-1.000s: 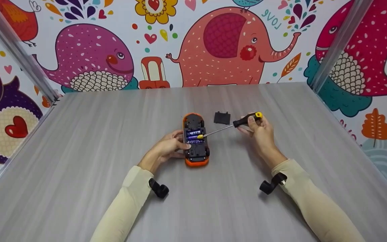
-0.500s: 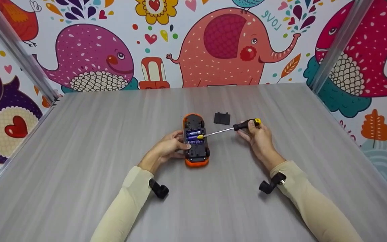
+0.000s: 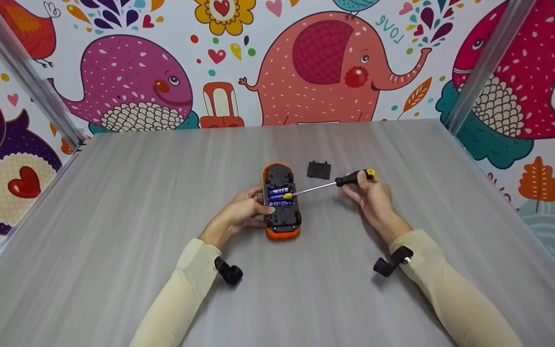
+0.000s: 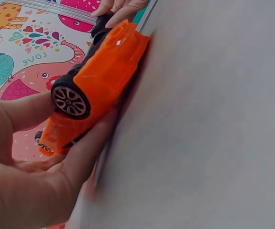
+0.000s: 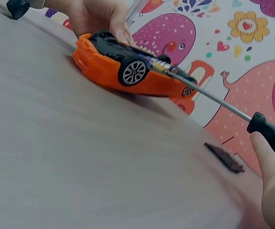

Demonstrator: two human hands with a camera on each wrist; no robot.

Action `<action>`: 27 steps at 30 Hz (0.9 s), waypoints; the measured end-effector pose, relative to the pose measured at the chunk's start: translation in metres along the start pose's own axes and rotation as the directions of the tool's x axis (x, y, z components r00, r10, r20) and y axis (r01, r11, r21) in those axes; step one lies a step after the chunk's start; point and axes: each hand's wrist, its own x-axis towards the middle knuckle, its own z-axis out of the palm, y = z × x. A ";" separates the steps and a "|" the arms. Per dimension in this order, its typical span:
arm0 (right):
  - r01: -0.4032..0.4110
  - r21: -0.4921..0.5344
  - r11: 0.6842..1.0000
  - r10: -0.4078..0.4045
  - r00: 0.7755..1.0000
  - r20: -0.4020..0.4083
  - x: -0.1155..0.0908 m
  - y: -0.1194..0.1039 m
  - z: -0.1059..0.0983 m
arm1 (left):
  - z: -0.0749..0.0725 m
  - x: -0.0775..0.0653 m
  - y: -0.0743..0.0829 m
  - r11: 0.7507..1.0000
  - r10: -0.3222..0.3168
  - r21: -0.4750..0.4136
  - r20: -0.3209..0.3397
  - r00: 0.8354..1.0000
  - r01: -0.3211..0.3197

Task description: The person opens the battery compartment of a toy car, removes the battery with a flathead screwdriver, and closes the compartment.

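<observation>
An orange toy car (image 3: 282, 233) lies upside down, its black underside facing up. My left hand (image 3: 239, 212) grips it from the left, thumb on the underside by the battery bay and fingers along the side. Several purple batteries (image 3: 279, 191) sit in the uncovered bay; the middle one has a yellow end. In my right hand (image 3: 376, 197) is a screwdriver (image 3: 350, 179) with a black and yellow handle. Its metal shaft (image 5: 213, 98) slants down to the left, and the tip meets the yellow battery end at the bay's right edge.
A black battery cover (image 3: 319, 169) lies on the grey table (image 3: 171, 164), right of the car and behind the screwdriver shaft. A wall with cartoon animals (image 3: 325, 67) stands behind the table. Black wrist cameras (image 3: 229, 271) are strapped to both sleeves.
The right hand and screwdriver handle have dropped lower, so the shaft lies flatter; most of this happened in the first half second. The left hand, car and cover stay in place.
</observation>
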 end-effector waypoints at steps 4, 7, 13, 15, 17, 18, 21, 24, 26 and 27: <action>0.055 -0.041 0.998 -0.055 0.998 0.020 -0.003 -0.008 0.006 | 0.001 0.000 0.000 1.000 0.003 0.010 0.004 1.000 -0.003; 0.086 -0.082 0.993 -0.084 0.996 0.036 -0.006 -0.013 0.010 | 0.001 0.000 0.000 1.000 0.003 0.012 0.004 1.000 -0.003; 0.185 -0.218 0.958 -0.175 0.982 0.064 -0.013 -0.021 0.019 | 0.001 0.000 0.000 1.000 0.004 0.004 0.000 1.000 -0.004; 0.220 -0.254 0.942 -0.208 0.975 0.075 -0.016 -0.023 0.022 | 0.001 0.000 0.000 1.000 0.005 0.003 -0.001 1.000 -0.005; 0.253 -0.276 0.927 -0.238 0.967 0.088 -0.019 -0.023 0.025 | 0.001 0.000 0.001 1.000 0.008 0.003 0.001 1.000 -0.008; 0.267 -0.291 0.919 -0.251 0.963 0.093 -0.020 -0.024 0.027 | 0.001 0.000 0.001 1.000 0.007 0.002 0.001 1.000 -0.007; 0.298 -0.331 0.895 -0.275 0.954 0.116 -0.023 -0.025 0.029 | 0.001 0.000 0.000 1.000 0.003 -0.004 0.000 1.000 -0.003; 0.325 -0.376 0.868 -0.291 0.946 0.144 -0.026 -0.025 0.031 | 0.001 0.000 0.000 1.000 0.001 -0.004 0.001 1.000 -0.001; 0.341 -0.397 0.852 -0.302 0.940 0.158 -0.028 -0.026 0.031 | 0.001 0.000 0.000 1.000 0.003 -0.002 0.006 1.000 -0.003; 0.350 -0.408 0.843 -0.309 0.937 0.165 -0.029 -0.026 0.032 | 0.001 0.000 0.000 1.000 0.003 -0.001 0.006 1.000 -0.003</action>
